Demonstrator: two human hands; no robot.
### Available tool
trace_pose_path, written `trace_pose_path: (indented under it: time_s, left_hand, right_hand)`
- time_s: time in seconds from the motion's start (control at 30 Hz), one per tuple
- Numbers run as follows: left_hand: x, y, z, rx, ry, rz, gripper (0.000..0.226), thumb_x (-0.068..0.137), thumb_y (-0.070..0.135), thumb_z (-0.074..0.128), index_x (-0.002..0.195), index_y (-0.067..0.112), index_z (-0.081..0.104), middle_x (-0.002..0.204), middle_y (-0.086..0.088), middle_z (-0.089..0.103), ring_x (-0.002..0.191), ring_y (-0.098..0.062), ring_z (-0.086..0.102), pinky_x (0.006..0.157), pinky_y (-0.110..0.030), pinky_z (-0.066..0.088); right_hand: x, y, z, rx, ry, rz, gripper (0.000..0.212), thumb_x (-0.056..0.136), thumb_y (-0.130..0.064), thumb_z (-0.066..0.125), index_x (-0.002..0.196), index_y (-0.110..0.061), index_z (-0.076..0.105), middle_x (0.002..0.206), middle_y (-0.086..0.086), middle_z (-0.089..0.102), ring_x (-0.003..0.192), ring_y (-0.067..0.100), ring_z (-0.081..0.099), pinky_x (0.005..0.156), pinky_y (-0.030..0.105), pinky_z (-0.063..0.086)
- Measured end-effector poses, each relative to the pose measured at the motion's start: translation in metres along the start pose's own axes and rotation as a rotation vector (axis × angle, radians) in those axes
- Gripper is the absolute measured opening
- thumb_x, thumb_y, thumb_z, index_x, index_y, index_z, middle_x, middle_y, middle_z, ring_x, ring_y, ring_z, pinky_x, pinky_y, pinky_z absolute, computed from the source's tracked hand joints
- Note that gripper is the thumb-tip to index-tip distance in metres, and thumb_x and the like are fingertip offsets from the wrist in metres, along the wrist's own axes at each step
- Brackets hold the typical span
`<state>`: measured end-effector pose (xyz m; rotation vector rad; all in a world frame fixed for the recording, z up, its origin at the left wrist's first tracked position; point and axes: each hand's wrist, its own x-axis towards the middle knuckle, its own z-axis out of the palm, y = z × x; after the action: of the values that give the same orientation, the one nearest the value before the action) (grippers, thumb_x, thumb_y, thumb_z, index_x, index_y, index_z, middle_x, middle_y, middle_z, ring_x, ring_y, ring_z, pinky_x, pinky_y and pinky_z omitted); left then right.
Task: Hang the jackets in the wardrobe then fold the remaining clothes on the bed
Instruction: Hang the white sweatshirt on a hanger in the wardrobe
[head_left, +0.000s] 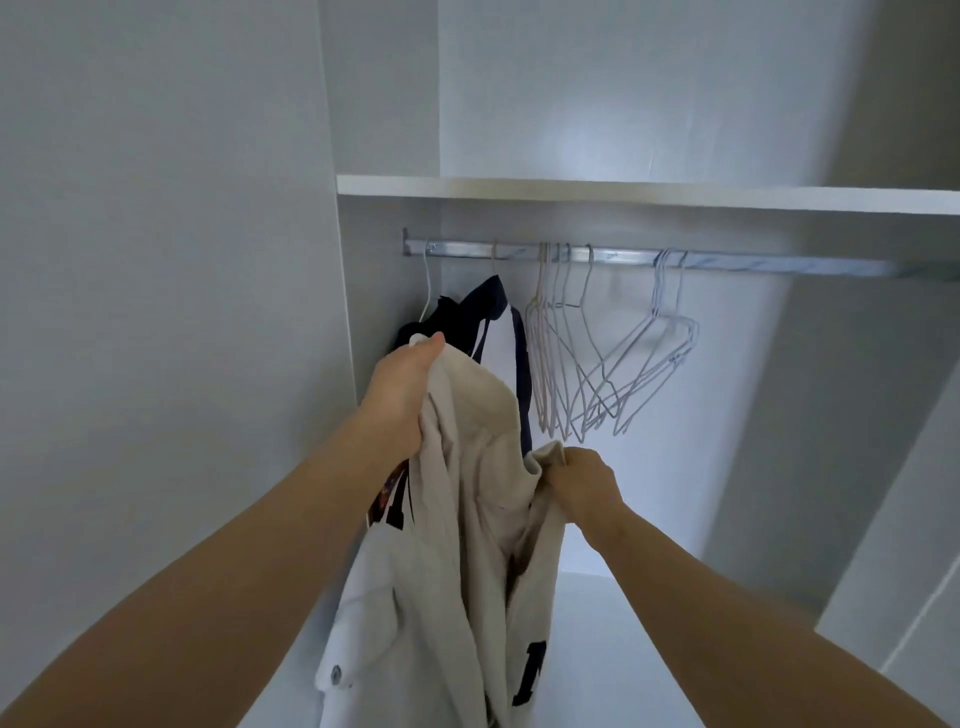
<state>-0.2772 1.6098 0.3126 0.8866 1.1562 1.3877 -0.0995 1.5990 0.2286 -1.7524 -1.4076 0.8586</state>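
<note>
I hold a cream jacket (467, 519) with dark letter patches up inside the open wardrobe. My left hand (402, 395) grips its upper edge, raised toward the rail. My right hand (582, 480) grips another fold of the same jacket, lower and to the right. Behind the cream jacket a navy and white jacket (498, 332) hangs on a hanger from the metal rail (623, 256) at its left end. The cream jacket's lower part drops out of view at the bottom.
Several bare wire hangers (597, 358) hang in two bunches on the rail, right of the navy jacket. A white shelf (623, 192) runs above the rail. The wardrobe's left wall (156, 312) and a right panel (857, 415) frame the opening.
</note>
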Motion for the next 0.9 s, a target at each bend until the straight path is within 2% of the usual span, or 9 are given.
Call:
trace_pose_path:
  time_s: [0.07,0.17,0.23,0.37,0.43,0.5,0.57,0.67,0.9]
  left_hand:
    - [0.012,0.003,0.003,-0.036,-0.005,0.017,0.047,0.087,0.039,0.060,0.117,0.003,0.060,0.115,-0.020,0.063,0.105,-0.032,0.062,0.096,-0.045,0.048]
    - [0.029,0.008,0.010,-0.104,-0.015,0.028,0.035,0.090,0.035,0.058,0.106,0.004,0.061,0.098,-0.015,0.064,0.089,-0.027,0.063,0.076,-0.036,0.052]
    - [0.041,0.011,0.019,-0.096,-0.004,0.016,0.034,0.089,0.034,0.059,0.106,0.005,0.061,0.098,-0.014,0.064,0.091,-0.027,0.063,0.082,-0.037,0.052]
    - [0.054,0.000,0.026,0.035,0.053,-0.050,0.032,0.088,0.033,0.062,0.104,0.005,0.061,0.088,-0.011,0.059,0.083,-0.024,0.058,0.091,-0.039,0.048]
    - [0.061,-0.004,0.025,0.038,0.066,-0.058,0.028,0.088,0.033,0.062,0.096,0.007,0.062,0.088,-0.011,0.059,0.084,-0.025,0.058,0.092,-0.040,0.048]
    - [0.068,-0.003,0.024,0.027,0.073,-0.065,0.025,0.088,0.034,0.062,0.090,0.009,0.062,0.086,-0.011,0.061,0.081,-0.024,0.059,0.089,-0.039,0.049]
    - [0.073,-0.001,0.024,0.012,0.060,-0.069,0.024,0.088,0.033,0.061,0.085,0.010,0.062,0.082,-0.009,0.061,0.076,-0.022,0.059,0.084,-0.037,0.049]
    - [0.076,0.001,0.029,-0.006,0.045,-0.063,0.021,0.088,0.032,0.061,0.080,0.012,0.062,0.075,-0.006,0.062,0.070,-0.020,0.060,0.075,-0.033,0.050]
    - [0.082,0.000,0.038,0.006,0.065,-0.082,0.026,0.087,0.033,0.062,0.097,0.009,0.061,0.080,-0.009,0.059,0.072,-0.023,0.058,0.076,-0.035,0.050]
  right_hand:
    - [0.016,-0.001,0.000,-0.031,-0.024,0.005,0.018,0.087,-0.010,0.042,0.079,-0.006,0.058,0.080,0.010,0.061,0.067,0.021,0.053,0.064,0.032,0.047]
    - [0.045,-0.016,-0.004,-0.010,0.006,-0.066,0.021,0.088,-0.007,0.042,0.090,-0.001,0.063,0.086,0.016,0.068,0.067,0.025,0.062,0.063,0.032,0.049]
    - [0.067,-0.028,-0.008,-0.192,0.032,-0.197,0.021,0.088,-0.008,0.041,0.080,-0.003,0.059,0.077,0.011,0.065,0.066,0.024,0.061,0.061,0.030,0.048]
    - [0.098,-0.048,-0.012,-0.629,0.092,-0.395,0.023,0.089,-0.005,0.039,0.067,-0.008,0.041,0.064,0.000,0.042,0.065,0.018,0.047,0.050,0.022,0.030]
    - [0.114,-0.056,-0.011,-0.751,0.164,-0.501,0.026,0.089,-0.004,0.039,0.064,-0.009,0.035,0.067,-0.001,0.037,0.075,0.020,0.047,0.053,0.023,0.031]
    - [0.126,-0.062,-0.008,-0.862,0.201,-0.560,0.012,0.089,-0.003,0.040,0.083,-0.005,0.050,0.085,0.004,0.043,0.090,0.023,0.048,0.061,0.028,0.033]
    - [0.135,-0.061,-0.007,-0.959,0.203,-0.551,0.022,0.089,-0.005,0.043,0.108,-0.008,0.055,0.111,0.009,0.046,0.100,0.025,0.047,0.066,0.029,0.033]
    - [0.151,-0.055,-0.006,-1.106,0.183,-0.522,0.028,0.089,-0.012,0.049,0.116,-0.013,0.053,0.123,0.008,0.041,0.105,0.024,0.045,0.070,0.029,0.034]
    - [0.172,-0.044,-0.013,-1.303,0.085,-0.438,0.023,0.088,-0.013,0.056,0.110,-0.014,0.060,0.106,0.002,0.050,0.103,0.020,0.050,0.069,0.027,0.035]
